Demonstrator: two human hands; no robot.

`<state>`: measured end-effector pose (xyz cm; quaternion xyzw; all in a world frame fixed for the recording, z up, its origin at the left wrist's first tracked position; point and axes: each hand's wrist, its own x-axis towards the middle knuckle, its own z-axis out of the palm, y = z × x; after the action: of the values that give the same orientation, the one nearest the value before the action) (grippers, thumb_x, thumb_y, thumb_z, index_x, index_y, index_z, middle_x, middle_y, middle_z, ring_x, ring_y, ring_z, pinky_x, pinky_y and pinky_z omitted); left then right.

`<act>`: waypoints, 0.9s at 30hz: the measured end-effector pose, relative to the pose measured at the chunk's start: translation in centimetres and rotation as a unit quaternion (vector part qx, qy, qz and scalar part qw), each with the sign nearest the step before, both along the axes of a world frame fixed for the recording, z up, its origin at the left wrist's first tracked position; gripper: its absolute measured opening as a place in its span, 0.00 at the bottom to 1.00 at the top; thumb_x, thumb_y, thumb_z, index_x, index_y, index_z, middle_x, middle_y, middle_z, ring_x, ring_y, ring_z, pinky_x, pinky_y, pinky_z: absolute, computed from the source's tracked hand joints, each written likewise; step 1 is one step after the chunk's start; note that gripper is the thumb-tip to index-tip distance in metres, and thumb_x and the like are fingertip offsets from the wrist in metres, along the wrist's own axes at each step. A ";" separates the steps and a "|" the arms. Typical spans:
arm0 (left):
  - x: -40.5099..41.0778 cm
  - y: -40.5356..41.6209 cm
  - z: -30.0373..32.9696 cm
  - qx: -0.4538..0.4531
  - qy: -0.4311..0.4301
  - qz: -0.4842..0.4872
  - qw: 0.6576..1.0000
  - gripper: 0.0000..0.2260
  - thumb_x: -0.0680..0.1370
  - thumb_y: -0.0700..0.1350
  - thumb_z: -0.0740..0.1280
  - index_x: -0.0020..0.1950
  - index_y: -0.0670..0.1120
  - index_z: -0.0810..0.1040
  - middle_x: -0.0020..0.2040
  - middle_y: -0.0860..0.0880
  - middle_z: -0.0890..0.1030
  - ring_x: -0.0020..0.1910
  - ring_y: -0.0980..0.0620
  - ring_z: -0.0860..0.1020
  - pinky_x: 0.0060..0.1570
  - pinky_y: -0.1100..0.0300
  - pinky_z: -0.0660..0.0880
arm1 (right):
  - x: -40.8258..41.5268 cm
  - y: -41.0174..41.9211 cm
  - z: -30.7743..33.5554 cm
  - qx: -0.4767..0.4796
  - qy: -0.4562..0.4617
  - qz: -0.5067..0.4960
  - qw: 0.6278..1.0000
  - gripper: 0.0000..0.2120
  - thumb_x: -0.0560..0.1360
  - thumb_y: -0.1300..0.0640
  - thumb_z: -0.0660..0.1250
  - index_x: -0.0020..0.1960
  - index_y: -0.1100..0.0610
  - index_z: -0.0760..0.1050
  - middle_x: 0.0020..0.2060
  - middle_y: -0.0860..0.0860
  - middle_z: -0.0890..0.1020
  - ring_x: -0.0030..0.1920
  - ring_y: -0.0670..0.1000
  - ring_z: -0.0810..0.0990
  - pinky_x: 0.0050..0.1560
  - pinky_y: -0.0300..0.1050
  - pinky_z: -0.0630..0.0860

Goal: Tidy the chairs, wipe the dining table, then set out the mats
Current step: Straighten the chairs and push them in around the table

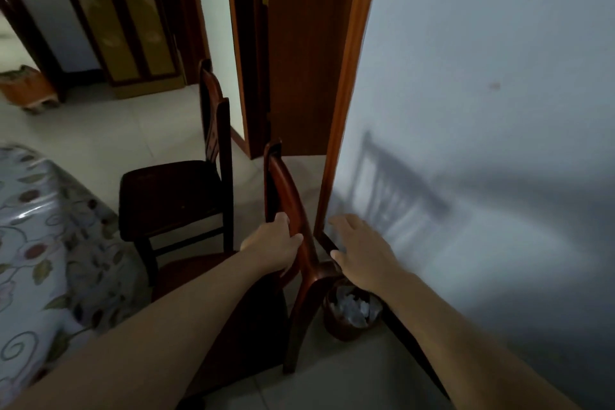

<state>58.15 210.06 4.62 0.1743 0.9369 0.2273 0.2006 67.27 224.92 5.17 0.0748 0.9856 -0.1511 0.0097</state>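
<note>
A dark reddish wooden chair (283,176) stands right in front of me, its curved top rail running away from me beside the wall. My left hand (274,245) grips that top rail, fingers curled over it and thumb on the near side. My right hand (361,251) hovers just right of the rail's near end with fingers spread and relaxed, holding nothing. A second dark wooden chair (173,196) stands further left, its seat facing the dining table (30,243), which wears a floral cloth under clear plastic at the left edge.
A small brown waste bin (349,313) with white scraps sits on the floor between chair and pale wall (482,110). An open wooden door and frame (299,60) stand ahead. A dark cabinet (123,30) and an orange stool (28,90) are at the far left.
</note>
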 end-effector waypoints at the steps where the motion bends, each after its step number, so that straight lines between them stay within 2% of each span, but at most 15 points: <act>1: -1.2 0.7 -0.5 0.003 -0.008 0.006 1.000 0.20 0.78 0.55 0.60 0.65 0.45 0.64 0.51 0.46 0.78 0.49 0.45 0.79 0.51 0.49 0.77 | -1.4 0.7 -0.3 0.002 0.000 0.007 1.000 0.26 0.78 0.55 0.62 0.73 0.50 0.58 0.69 0.51 0.66 0.67 0.55 0.67 0.65 0.49 0.68; 7: -4.9 4.0 -3.4 -0.019 -0.075 0.040 0.996 0.28 0.75 0.58 0.63 0.67 0.42 0.63 0.58 0.42 0.77 0.53 0.42 0.79 0.53 0.47 0.77 | -8.5 4.3 -2.2 0.016 -0.025 0.083 0.996 0.28 0.76 0.63 0.61 0.73 0.52 0.59 0.69 0.53 0.65 0.67 0.57 0.67 0.63 0.52 0.70; 11: -4.9 5.7 -4.7 -0.033 -0.127 0.097 0.987 0.36 0.71 0.58 0.67 0.71 0.42 0.56 0.61 0.42 0.76 0.57 0.43 0.77 0.55 0.48 0.76 | -13.0 4.9 -2.9 0.028 -0.031 0.157 0.987 0.32 0.76 0.66 0.62 0.75 0.50 0.55 0.73 0.54 0.61 0.70 0.56 0.64 0.66 0.54 0.67; 14: -5.3 6.4 -4.7 -0.014 -0.150 0.129 0.980 0.31 0.71 0.50 0.68 0.68 0.41 0.58 0.58 0.41 0.76 0.56 0.42 0.77 0.53 0.50 0.77 | -15.9 4.8 -3.7 0.071 -0.022 0.244 0.967 0.35 0.76 0.62 0.65 0.76 0.46 0.52 0.76 0.54 0.53 0.71 0.58 0.62 0.68 0.54 0.65; 17: -5.6 6.7 -4.5 0.012 -0.179 0.170 0.969 0.29 0.69 0.45 0.68 0.66 0.44 0.59 0.55 0.42 0.76 0.53 0.43 0.78 0.45 0.53 0.77 | -18.2 4.9 -4.2 0.114 -0.003 0.340 0.933 0.31 0.76 0.61 0.65 0.75 0.50 0.57 0.76 0.57 0.51 0.71 0.60 0.60 0.68 0.55 0.64; 21: -5.2 6.7 -4.0 0.026 -0.194 0.220 0.956 0.26 0.68 0.41 0.68 0.63 0.45 0.61 0.50 0.44 0.76 0.48 0.45 0.78 0.38 0.56 0.75 | -20.6 4.7 -5.0 0.156 0.036 0.415 0.896 0.24 0.73 0.56 0.70 0.67 0.53 0.69 0.74 0.59 0.59 0.70 0.63 0.60 0.68 0.58 0.63; 23: -5.0 6.0 -3.4 0.027 -0.196 0.247 0.949 0.27 0.67 0.41 0.68 0.63 0.45 0.62 0.51 0.43 0.77 0.50 0.44 0.78 0.42 0.53 0.77 | -21.5 4.0 -5.3 0.184 0.050 0.431 0.882 0.25 0.67 0.52 0.76 0.61 0.52 0.74 0.70 0.58 0.68 0.68 0.65 0.65 0.66 0.63 0.66; 25: -5.0 4.6 -2.7 0.029 -0.198 0.273 0.941 0.28 0.67 0.40 0.68 0.65 0.46 0.62 0.54 0.42 0.77 0.52 0.43 0.78 0.47 0.51 0.78 | -22.4 2.8 -5.4 0.203 0.081 0.444 0.869 0.26 0.60 0.51 0.80 0.55 0.51 0.77 0.63 0.58 0.76 0.64 0.63 0.72 0.66 0.64 0.65; 27: -5.1 2.9 -1.8 0.028 -0.195 0.302 0.933 0.30 0.69 0.39 0.67 0.69 0.46 0.61 0.58 0.41 0.76 0.56 0.44 0.77 0.51 0.51 0.78 | -23.0 1.0 -5.1 0.185 0.122 0.464 0.858 0.24 0.60 0.53 0.80 0.54 0.52 0.78 0.59 0.58 0.78 0.63 0.62 0.74 0.67 0.63 0.63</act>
<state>53.00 212.94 2.86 -0.1587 0.8808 0.3331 0.2968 44.27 225.93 0.05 -0.4095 0.9093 0.0477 -0.0558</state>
